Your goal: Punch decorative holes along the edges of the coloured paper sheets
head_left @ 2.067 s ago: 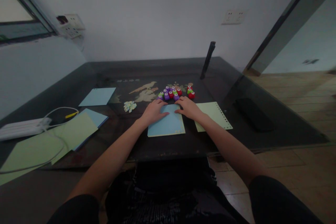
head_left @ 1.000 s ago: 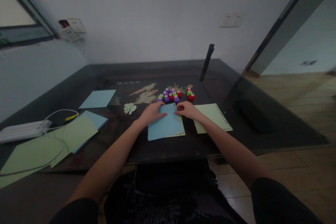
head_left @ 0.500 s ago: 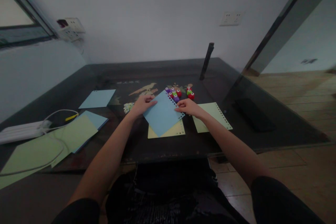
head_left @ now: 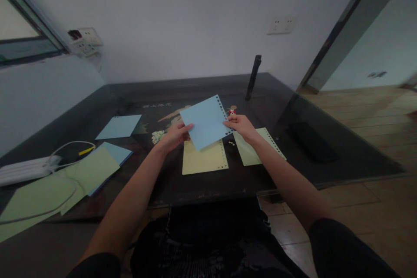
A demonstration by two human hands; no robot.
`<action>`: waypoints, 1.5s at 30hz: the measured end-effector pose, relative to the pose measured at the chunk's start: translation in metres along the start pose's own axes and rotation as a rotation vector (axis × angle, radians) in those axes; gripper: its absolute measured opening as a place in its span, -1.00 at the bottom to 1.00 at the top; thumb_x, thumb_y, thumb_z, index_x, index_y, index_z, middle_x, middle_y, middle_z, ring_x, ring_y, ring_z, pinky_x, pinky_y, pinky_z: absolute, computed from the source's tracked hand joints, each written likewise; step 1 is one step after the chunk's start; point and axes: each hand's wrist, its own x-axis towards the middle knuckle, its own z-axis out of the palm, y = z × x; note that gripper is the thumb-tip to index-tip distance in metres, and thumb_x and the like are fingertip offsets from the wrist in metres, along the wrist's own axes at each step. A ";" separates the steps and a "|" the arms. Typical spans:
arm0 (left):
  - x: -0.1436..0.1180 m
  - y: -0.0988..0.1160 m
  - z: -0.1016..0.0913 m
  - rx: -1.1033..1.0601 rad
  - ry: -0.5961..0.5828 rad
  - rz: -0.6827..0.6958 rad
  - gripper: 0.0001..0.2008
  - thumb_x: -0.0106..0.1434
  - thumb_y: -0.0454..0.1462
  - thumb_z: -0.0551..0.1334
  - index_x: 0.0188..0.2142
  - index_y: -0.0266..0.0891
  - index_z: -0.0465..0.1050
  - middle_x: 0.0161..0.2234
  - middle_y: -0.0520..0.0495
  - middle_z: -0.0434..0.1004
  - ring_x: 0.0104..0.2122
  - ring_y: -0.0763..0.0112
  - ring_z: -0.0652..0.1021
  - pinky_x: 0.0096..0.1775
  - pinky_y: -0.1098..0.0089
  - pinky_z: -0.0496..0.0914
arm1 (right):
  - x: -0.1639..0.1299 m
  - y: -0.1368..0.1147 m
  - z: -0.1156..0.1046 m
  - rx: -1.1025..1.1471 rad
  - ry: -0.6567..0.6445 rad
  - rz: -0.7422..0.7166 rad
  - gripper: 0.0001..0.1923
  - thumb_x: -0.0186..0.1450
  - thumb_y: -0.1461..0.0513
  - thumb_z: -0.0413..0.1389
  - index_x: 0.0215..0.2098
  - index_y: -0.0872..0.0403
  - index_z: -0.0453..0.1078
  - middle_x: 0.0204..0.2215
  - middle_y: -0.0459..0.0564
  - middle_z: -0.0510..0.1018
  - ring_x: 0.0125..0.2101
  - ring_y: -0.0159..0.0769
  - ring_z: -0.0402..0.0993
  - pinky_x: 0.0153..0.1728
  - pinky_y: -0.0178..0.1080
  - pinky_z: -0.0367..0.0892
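Note:
A light blue sheet of paper (head_left: 208, 121) with punched holes along its right edge is held up, tilted, over the table. My left hand (head_left: 176, 134) grips its left side, thumb on top. My right hand (head_left: 241, 126) pinches the punched edge at the right. Below it lies a yellow punched sheet (head_left: 202, 163), partly covered. A pale green punched sheet (head_left: 249, 150) rests under my right forearm. Small red pieces with white tops (head_left: 232, 112) peek out behind the blue sheet, which hides others. Close to my left hand sits a pile of small pale pieces (head_left: 157, 136).
Another blue sheet (head_left: 120, 127) lies at the left. Nearer are overlapping green sheets (head_left: 94, 169), a white power strip (head_left: 28, 170) and its cable. A black upright stick (head_left: 253, 77) stands at the back, and a dark flat object (head_left: 311, 142) lies at the right.
Both hands have raised the blue sheet off the yellow one and turned it. It now covers most of the colourful pieces from view, and more of the yellow sheet shows.

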 end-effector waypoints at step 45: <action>0.008 -0.003 -0.010 -0.008 0.381 0.082 -0.57 -0.01 -0.33 0.36 -0.11 -0.33 0.38 -0.32 -0.12 0.54 -0.56 0.48 0.49 -0.58 0.49 0.38 | 0.001 0.003 -0.003 -0.143 0.059 -0.006 -0.67 0.24 0.06 0.08 -0.39 0.17 0.48 -0.54 0.02 0.58 -0.59 -0.47 0.38 -0.55 -0.41 0.22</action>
